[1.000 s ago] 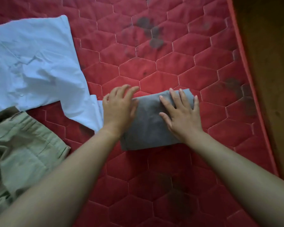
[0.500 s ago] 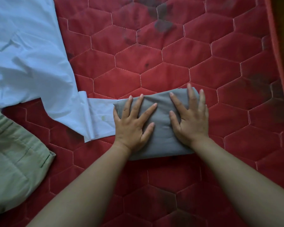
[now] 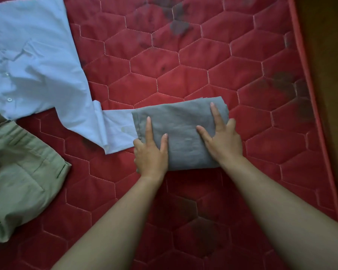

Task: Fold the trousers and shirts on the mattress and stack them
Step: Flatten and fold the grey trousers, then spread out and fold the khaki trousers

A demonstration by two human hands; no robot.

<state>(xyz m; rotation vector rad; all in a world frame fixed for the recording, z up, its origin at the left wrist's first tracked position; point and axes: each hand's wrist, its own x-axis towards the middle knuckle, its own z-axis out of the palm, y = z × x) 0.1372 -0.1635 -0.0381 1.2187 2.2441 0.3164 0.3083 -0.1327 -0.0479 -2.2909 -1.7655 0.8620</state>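
A folded grey garment (image 3: pixel 180 133) lies on the red quilted mattress (image 3: pixel 183 71), with its left edge over the cuff of a light blue shirt (image 3: pixel 33 65). My left hand (image 3: pixel 151 154) holds the garment's near-left edge: index finger and thumb lie on top, the other fingers curl down over the side. My right hand (image 3: pixel 223 142) holds the right side the same way, index finger stretched towards the far corner. Unfolded khaki trousers (image 3: pixel 18 172) lie at the left.
The blue shirt is spread open at the far left, its sleeve reaching to the grey garment. The mattress's piped right edge (image 3: pixel 308 106) borders a dark wooden floor (image 3: pixel 330 55). Dark stains mark the mattress at the back and right.
Both hands lay flat on top of the grey garment, pressing it. They have slid out to its sides, and the outer fingers now curl over the edges.
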